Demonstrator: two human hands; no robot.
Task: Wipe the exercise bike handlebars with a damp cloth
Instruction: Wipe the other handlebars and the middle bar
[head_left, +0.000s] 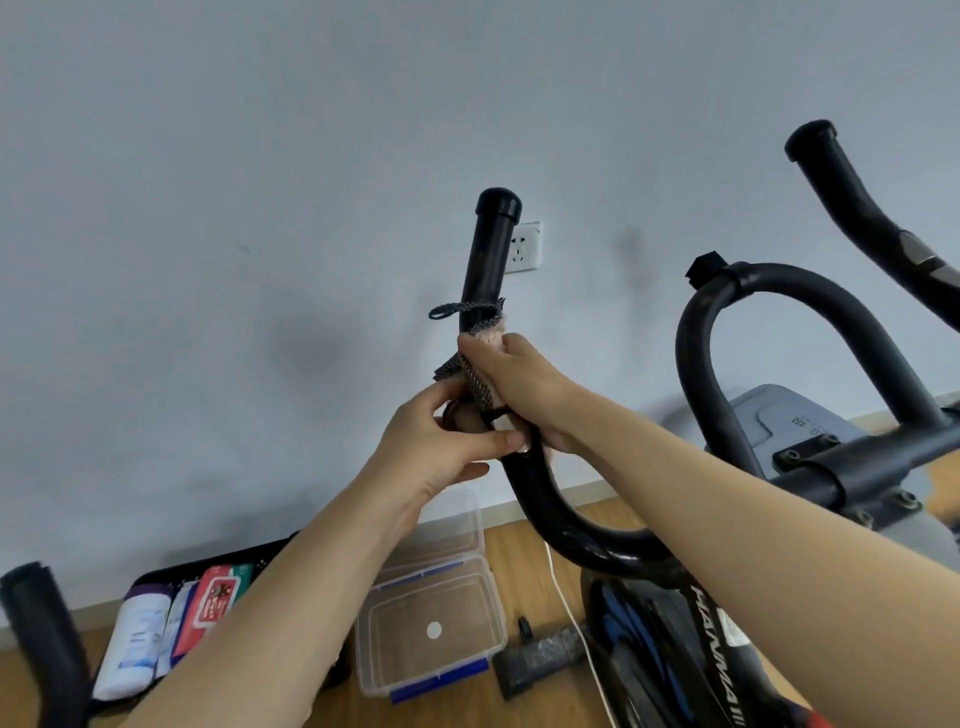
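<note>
The exercise bike (675, 623) is standing by a pale wall, and its handlebars (571, 540) are sweeping leftward from the centre clamp and up through a U-shaped bend. From that bend the upright grip (488, 260) is rising almost vertically, leaning slightly right toward its end cap (497, 202). This long axis is what matters for the coming stroke. The cloth (475, 379), grey weave with a pinkish side, is sitting wrapped round the grip's lower part, one corner poking out to the left above the fingers. The right hand (519, 384) is clamping the cloth round the tube. The left hand (436, 452) is touching it from just below, with fingers and thumb curled round the grip. Whether it is also catching the cloth's lower edge cannot be told. The bare stretch of the grip is lying above both hands, toward the cap, and the right hand is the nearer to it. Any wipe would probably be running upward along the tube, with the left hand steadying the base.
</note>
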